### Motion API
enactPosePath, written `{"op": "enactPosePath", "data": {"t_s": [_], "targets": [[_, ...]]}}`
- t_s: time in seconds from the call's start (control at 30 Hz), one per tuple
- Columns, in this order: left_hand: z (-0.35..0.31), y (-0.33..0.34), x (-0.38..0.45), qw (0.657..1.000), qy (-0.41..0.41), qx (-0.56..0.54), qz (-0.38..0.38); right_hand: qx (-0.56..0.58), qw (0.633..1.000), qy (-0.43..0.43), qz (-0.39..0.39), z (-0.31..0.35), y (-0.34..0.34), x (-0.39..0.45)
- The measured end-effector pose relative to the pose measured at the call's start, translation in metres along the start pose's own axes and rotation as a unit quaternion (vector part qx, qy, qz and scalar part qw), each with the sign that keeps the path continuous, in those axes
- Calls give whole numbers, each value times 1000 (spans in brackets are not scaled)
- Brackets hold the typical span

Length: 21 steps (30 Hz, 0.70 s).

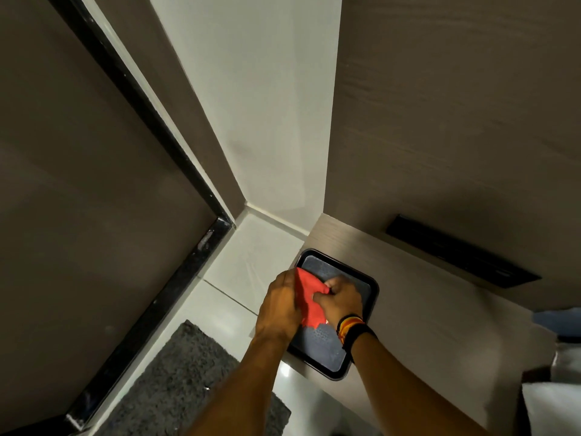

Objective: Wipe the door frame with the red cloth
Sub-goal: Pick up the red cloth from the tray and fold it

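Observation:
The red cloth (309, 300) is stretched between both my hands above a black tray (371, 297) on a wooden ledge. My left hand (279, 306) grips its left edge, and my right hand (342, 298), with banded bracelets at the wrist, pinches its right side. The door frame (147, 121), a black strip with a pale edge, runs diagonally from the top left down to the floor, left of my hands and apart from the cloth. A brown door panel (78, 184) fills the left side.
A wooden ledge (424, 294) with a black slot (459, 250) sits to the right below a brown panel. A grey mat (176, 382) lies on the white tiled floor (251, 262). A white wall (267, 105) rises in the corner.

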<state>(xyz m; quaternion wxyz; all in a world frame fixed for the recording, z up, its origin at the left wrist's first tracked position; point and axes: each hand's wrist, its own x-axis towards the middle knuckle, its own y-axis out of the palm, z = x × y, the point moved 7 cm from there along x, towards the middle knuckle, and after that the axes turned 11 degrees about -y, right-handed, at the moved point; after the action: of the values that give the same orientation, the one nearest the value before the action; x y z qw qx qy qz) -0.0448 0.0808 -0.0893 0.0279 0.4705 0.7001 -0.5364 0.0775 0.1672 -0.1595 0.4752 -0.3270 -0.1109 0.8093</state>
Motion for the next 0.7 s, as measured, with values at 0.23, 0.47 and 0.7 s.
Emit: {"op": "enactPosePath", "data": {"t_s": [0.23,0.47,0.7], "targets": [[4,-3,0,984,-63,-152,68,92,994,-43,45,7,-15,-39],[19,-10,-11,949,-106,-289,64,190,980,-53,20,27,-32,-56],[19,-55,-57,908,-117,-401,17,235,970,-62,-5,68,-48,-87]]}}
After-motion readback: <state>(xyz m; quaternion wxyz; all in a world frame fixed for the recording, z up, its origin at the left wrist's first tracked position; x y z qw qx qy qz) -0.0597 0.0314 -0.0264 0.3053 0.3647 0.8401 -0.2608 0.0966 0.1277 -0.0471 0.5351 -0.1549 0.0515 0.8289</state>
